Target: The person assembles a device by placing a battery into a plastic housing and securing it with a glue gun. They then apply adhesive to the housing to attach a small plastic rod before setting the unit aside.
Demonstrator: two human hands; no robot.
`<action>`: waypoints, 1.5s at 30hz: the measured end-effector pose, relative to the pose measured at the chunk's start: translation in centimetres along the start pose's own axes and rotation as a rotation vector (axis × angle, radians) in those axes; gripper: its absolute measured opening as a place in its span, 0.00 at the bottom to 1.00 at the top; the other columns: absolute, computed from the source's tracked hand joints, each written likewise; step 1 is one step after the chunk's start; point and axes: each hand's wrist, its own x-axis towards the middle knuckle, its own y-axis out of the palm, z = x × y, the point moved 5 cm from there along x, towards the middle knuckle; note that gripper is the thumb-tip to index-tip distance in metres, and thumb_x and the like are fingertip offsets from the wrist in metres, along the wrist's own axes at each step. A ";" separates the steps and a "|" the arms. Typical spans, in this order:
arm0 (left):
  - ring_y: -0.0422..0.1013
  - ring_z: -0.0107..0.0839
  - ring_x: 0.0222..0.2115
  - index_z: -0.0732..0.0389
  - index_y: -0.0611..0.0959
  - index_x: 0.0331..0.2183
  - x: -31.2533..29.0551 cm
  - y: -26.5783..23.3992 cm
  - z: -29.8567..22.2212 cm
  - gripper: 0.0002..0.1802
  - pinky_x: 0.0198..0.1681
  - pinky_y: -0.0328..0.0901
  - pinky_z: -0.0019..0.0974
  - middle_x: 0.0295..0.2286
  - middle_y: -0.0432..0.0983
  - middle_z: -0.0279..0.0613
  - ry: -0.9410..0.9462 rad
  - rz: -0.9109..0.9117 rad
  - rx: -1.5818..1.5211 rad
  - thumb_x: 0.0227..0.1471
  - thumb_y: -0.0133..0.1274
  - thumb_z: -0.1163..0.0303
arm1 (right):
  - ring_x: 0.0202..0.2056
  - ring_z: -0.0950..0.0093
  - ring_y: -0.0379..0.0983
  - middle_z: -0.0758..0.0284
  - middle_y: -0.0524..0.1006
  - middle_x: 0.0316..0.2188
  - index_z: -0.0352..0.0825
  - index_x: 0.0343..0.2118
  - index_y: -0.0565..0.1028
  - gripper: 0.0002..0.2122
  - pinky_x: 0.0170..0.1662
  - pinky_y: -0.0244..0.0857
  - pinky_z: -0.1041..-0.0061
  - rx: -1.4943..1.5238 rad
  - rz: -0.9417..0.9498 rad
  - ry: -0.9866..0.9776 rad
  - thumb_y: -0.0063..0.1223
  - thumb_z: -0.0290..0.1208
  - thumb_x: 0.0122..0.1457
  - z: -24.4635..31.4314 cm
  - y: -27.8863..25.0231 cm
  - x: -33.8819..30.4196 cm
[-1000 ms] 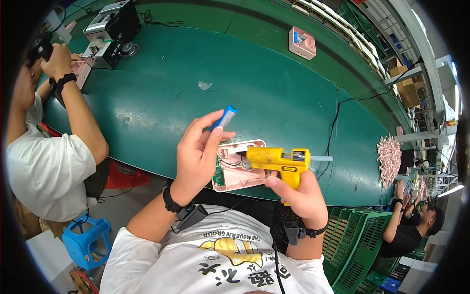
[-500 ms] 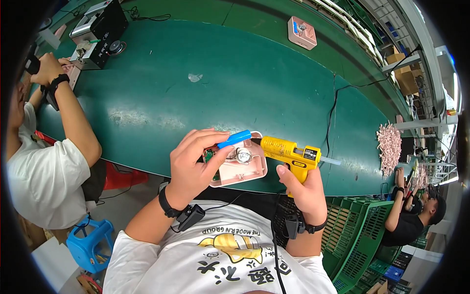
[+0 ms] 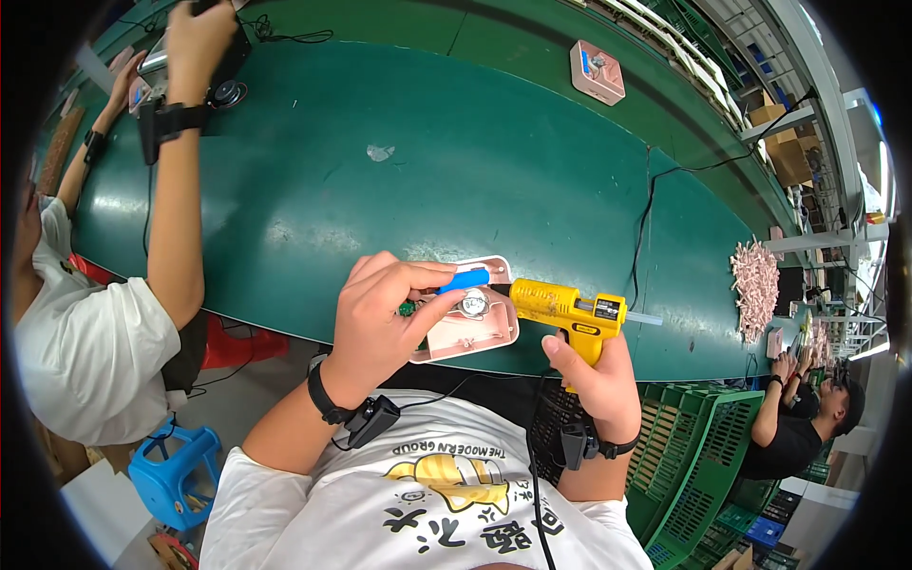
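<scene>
Between the thumb and fingers of my left hand (image 3: 380, 309) is a blue cylindrical battery (image 3: 465, 280), held over the upper part of an open pink plastic case (image 3: 484, 337). Inside the case a round silvery part (image 3: 474, 303) shows, and a bit of green circuit board (image 3: 408, 309) peeks out beside my fingers. My right hand (image 3: 600, 378) grips a yellow glue gun (image 3: 551, 302) by its handle, with a clear glue stick (image 3: 644, 318) jutting from its back. The gun's dark nozzle points left, close to the battery's right end; whether they touch I cannot tell.
Another pink case (image 3: 597, 74) with a blue battery sits on the far green strip. A co-worker's arm (image 3: 180, 209) reaches to a black machine (image 3: 228, 66) at left. Small pink pieces (image 3: 755, 290) are heaped at right. Green crates (image 3: 703, 456) stand below the table's right edge.
The battery in my left hand has come down and lies more level. My glue gun has shifted slightly right and down. The far case slid right, and the co-worker's arm rose toward the machine.
</scene>
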 end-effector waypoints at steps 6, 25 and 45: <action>0.76 0.31 0.33 0.62 0.88 0.31 0.9 -0.6 -1.4 0.08 0.36 0.70 0.35 0.39 0.85 0.42 0.141 -0.033 0.235 0.49 0.73 0.75 | 0.30 0.86 0.73 0.69 0.82 0.35 0.30 0.51 0.77 0.16 0.26 0.69 0.84 0.107 0.006 -0.012 0.64 0.33 0.66 -0.9 -0.3 0.5; 0.75 0.38 0.36 0.65 0.90 0.40 2.3 0.4 2.6 0.09 0.44 0.67 0.39 0.29 0.80 0.43 -0.309 0.296 -0.113 0.57 0.65 0.73 | 0.27 0.85 0.74 0.72 0.81 0.31 0.30 0.52 0.79 0.18 0.25 0.66 0.83 -0.172 -0.061 -0.039 0.63 0.39 0.68 0.7 0.2 1.5; 0.74 0.39 0.40 0.63 0.88 0.47 1.1 -0.6 2.3 0.14 0.50 0.64 0.40 0.41 0.83 0.44 -0.203 0.287 -0.082 0.58 0.58 0.75 | 0.27 0.86 0.73 0.71 0.82 0.33 0.30 0.51 0.79 0.15 0.26 0.66 0.82 -0.102 -0.054 -0.012 0.61 0.36 0.69 1.7 0.7 -0.3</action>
